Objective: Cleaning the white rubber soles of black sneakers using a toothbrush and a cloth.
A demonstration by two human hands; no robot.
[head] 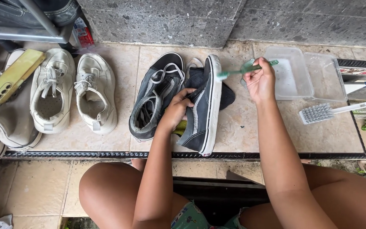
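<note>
Head view. Left hand (178, 111) fingers clenched around upper of dark sneaker (202, 110), held on edge, white sole facing right, near front edge of tiled step (250, 131). Right hand (260, 80) fingers grasping green toothbrush (242, 70), bristles touching sole near toe. Matching dark sneaker (155, 97) flat just left. White sneaker pair (70, 93) toward left edge. Clear plastic container (303, 74) and white scrub brush (329, 111) toward right edge.

sneakers (73, 91) left of shoes (200, 110), tub (303, 74) right
</note>
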